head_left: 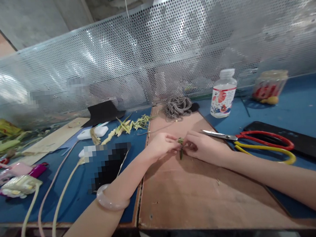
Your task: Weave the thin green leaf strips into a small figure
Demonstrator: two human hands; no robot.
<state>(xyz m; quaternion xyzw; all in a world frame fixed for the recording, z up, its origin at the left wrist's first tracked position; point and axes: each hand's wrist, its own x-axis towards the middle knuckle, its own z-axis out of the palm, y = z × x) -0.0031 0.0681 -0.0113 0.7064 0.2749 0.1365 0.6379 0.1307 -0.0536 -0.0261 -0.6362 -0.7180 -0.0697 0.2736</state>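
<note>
Over the bare wooden strip of the table, both hands meet at a small green plant-like piece. My left hand, with a pale bangle on its forearm, pinches the piece's upper part from the left. From the right, my right hand closes its fingertips on the same piece. The piece's lower tip hangs free below the fingers. Behind the hands lies a tangle of grey cord. Scissors with red and yellow handles rest just right of my right hand.
A labelled plastic bottle and a jar stand at the back right. A black case lies under the scissor handles. On the left are a phone, cables, white adapters and braided green pieces. A perforated metal screen borders the table's back.
</note>
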